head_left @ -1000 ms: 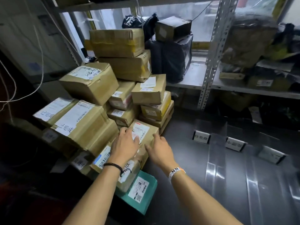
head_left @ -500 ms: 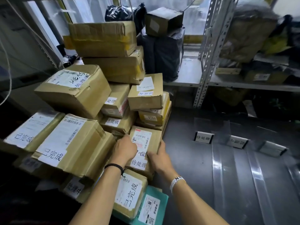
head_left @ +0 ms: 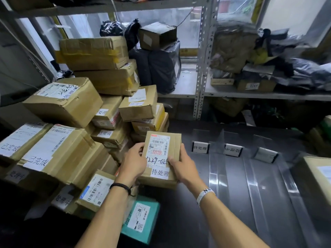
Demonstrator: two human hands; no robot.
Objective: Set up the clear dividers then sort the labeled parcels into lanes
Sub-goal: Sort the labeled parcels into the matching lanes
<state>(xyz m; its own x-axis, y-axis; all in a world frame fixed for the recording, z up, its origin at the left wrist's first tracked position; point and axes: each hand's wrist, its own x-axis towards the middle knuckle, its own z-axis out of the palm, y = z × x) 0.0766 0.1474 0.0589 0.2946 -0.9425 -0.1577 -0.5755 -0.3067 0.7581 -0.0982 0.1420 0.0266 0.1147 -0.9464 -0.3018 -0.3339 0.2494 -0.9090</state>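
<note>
**Small parcel gripped in both hands above the dark counter**

Nearest the camera, a teal parcel [head_left: 143, 219] with a white label lies flat on the dark counter [head_left: 188, 221], between the two forearms. The left wrist wears a black cord bracelet [head_left: 121, 186], the right a white beaded one [head_left: 204, 194].

Just beyond, both hands clamp one small brown parcel [head_left: 162, 158] from opposite sides: the left hand [head_left: 133, 162] wraps its left edge with the thumb on the top face, and the right hand [head_left: 183, 166] grips its right edge, thumb pressed onto the shipping label. The parcel is tilted towards the camera. Its white sticker reads 待处理, under handwritten digits beginning 1229.

To the left rises a stack of brown parcels [head_left: 75, 140], several marked 已完成, others 待处理 or 处理中.

To the right, clear dividers [head_left: 213, 169] run away across the counter, splitting it into lanes. At the far end stand three small lane signs: the nearest-left sign [head_left: 200, 148] reads 待处理, the middle sign [head_left: 232, 150] is blurred, and the right sign [head_left: 266, 155] is unreadable.

Behind everything, a metal shelf [head_left: 202, 68] holds black bags and more boxes.
</note>
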